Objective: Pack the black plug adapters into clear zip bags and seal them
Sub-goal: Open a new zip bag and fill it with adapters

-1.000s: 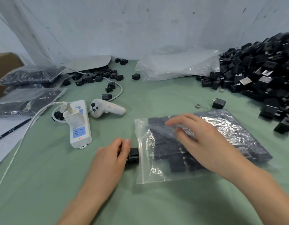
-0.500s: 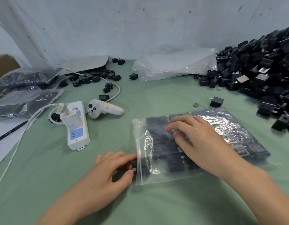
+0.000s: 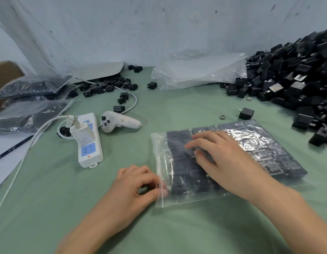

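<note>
Sealing seems in hand: the clear zip bag of black plug adapters, near the front edge of the surface, is pressed by the flat right hand (fingers spread) and pinched at its mouth by the left hand; next the zip must be squeezed shut.

No readable text (markings too blurred)

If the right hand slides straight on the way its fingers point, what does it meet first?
The right hand lies on the clear zip bag; past its left edge, it would probably meet the white controller, though depth is unclear.
</note>
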A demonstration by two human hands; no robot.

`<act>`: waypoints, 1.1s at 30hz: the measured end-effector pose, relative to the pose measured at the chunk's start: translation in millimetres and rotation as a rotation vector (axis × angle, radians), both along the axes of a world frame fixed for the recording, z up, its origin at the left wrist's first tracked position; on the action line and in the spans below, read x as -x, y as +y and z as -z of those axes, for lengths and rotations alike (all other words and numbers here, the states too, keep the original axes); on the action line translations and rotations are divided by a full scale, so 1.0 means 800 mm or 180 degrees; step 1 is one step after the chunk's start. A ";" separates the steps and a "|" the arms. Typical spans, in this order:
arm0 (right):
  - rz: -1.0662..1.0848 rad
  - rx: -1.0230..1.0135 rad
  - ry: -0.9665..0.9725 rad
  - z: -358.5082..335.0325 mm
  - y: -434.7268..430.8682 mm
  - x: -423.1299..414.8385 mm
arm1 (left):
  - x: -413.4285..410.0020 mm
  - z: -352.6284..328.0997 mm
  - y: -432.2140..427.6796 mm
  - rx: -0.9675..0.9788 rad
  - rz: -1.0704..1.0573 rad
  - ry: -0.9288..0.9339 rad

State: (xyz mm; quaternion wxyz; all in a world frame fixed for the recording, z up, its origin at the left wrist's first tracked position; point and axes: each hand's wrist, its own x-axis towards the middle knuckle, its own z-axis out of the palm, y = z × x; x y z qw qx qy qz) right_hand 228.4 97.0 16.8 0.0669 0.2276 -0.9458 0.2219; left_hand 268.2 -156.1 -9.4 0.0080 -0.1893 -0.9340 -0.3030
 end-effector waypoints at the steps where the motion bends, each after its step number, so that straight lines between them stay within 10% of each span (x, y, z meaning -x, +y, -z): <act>1: -0.0008 0.0005 0.0006 0.000 0.000 0.000 | -0.001 -0.001 0.000 0.0017 0.0020 -0.0027; 23: -0.0716 -0.0129 -0.0217 0.003 0.000 -0.001 | -0.007 -0.006 0.005 0.0058 0.0056 -0.0080; 33: -0.0283 0.0597 0.0002 -0.030 -0.050 0.064 | 0.102 -0.066 0.037 -0.1542 -0.1328 0.0495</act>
